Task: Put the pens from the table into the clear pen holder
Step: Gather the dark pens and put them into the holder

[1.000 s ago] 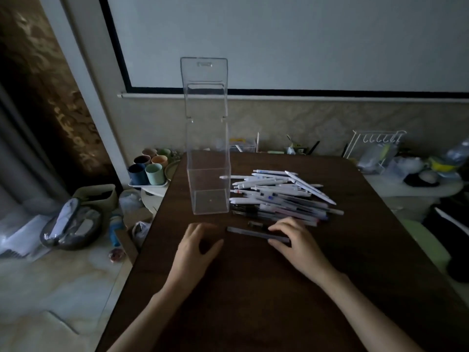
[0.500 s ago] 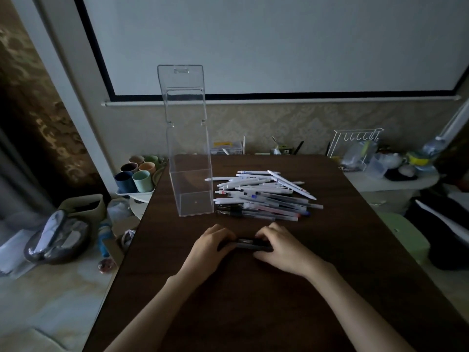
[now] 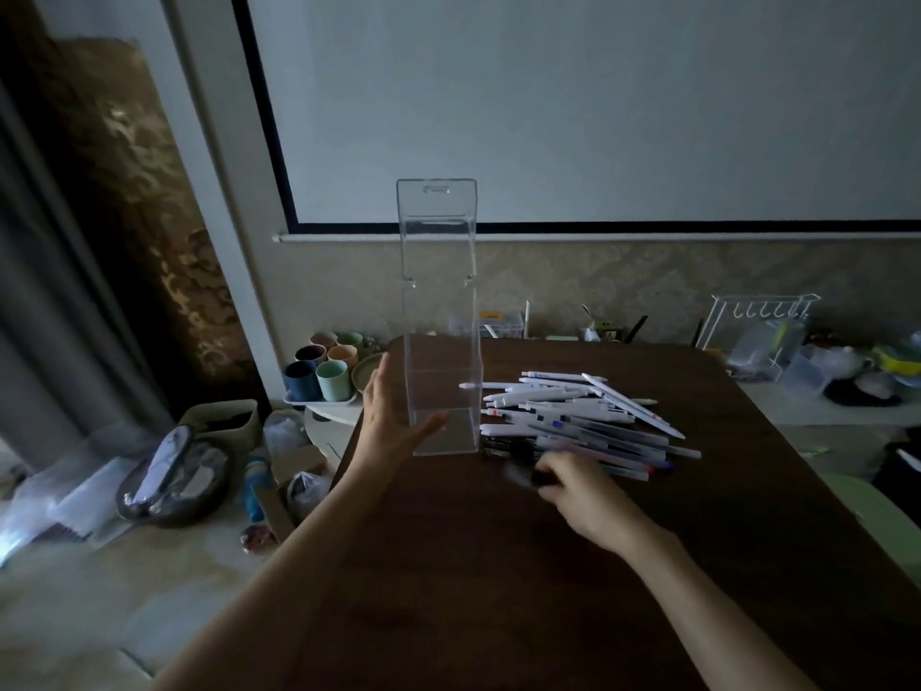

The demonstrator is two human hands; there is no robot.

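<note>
A tall clear pen holder (image 3: 441,371) stands upright on the dark wooden table (image 3: 498,591), with its lid raised. A pile of several white and grey pens (image 3: 578,416) lies right of it. My left hand (image 3: 393,421) is spread at the holder's lower left side, thumb across its front near the base. My right hand (image 3: 578,486) is below the pile, fingers closed around a dark pen (image 3: 521,475) that is blurred by motion.
Left of the table, a tray of coloured cups (image 3: 324,376) sits on a low stand, with bags (image 3: 169,481) on the floor. A white wire rack (image 3: 757,326) and containers crowd a shelf at the right. Small items line the table's far edge.
Both hands held the dark pen together near the table's middle. My left hand has let go and moved up to the holder's side. My right hand carried the pen toward the pile.
</note>
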